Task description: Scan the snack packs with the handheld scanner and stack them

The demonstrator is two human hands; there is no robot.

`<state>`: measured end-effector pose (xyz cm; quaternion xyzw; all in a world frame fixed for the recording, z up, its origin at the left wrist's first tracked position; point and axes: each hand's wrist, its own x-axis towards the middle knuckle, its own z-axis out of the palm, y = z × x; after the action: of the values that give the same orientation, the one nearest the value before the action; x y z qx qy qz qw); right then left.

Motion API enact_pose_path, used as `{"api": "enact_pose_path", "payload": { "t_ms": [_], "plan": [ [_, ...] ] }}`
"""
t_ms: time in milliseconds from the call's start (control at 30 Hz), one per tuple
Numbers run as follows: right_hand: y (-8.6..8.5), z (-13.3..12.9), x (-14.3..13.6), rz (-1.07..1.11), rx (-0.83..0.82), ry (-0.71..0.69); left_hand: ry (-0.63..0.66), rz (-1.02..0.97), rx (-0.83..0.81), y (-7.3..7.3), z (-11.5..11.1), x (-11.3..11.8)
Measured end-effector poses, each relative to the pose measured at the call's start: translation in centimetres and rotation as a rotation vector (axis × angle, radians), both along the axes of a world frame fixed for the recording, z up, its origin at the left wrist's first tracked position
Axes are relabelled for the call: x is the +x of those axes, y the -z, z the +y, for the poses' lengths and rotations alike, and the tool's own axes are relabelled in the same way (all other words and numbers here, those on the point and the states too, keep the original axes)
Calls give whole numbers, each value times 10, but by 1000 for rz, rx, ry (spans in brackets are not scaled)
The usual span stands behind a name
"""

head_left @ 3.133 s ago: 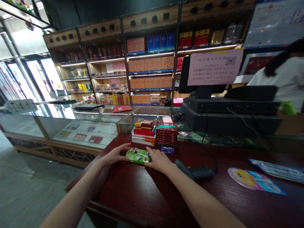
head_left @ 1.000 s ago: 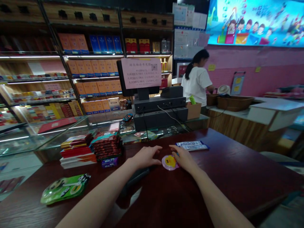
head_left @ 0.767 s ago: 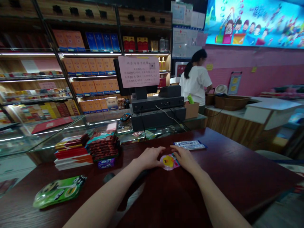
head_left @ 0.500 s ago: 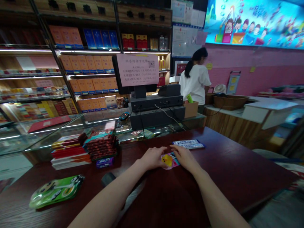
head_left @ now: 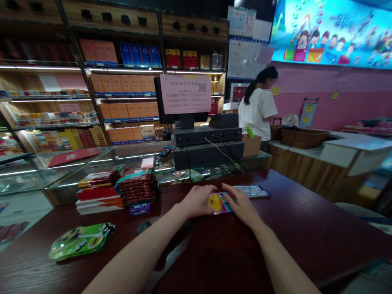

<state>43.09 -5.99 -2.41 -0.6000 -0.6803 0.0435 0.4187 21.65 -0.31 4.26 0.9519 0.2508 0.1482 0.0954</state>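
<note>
Between my two hands, low over the dark wooden table [head_left: 300,220], is a small colourful packet [head_left: 216,202] with a yellow cartoon figure, pink and blue at its right end. My left hand [head_left: 197,201] grips its left end, the thumb along the near edge. At the right end my right hand [head_left: 240,203] holds it, with the fingers partly over the print. Just behind my right hand lies a blue and white wrapped pack [head_left: 252,191], partly covered by the fingers.
To the left stand stacked red and white packs [head_left: 99,198], brown snack bags [head_left: 137,188] and purple packs [head_left: 140,208]. A green panda-print package [head_left: 82,241] lies nearer. Behind are a glass counter, a monitor [head_left: 185,96] with a paper sign, and a person [head_left: 259,108] in white.
The view has turned a little left, so the surroundings sit further right. My hands still hold the packet, whose yellow figure now shows at a slightly different tilt.
</note>
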Motion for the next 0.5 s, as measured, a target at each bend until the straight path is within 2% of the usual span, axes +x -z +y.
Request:
{"api": "enact_pose_path", "payload": {
  "t_ms": [233,500],
  "plan": [
    [-5,-10,-20,-272,107,-51,35,-74,97,-21,9,-48],
    [-17,-14,-57,-463,255,-171,77,-108,98,-34,-7,-108]
  ]
}}
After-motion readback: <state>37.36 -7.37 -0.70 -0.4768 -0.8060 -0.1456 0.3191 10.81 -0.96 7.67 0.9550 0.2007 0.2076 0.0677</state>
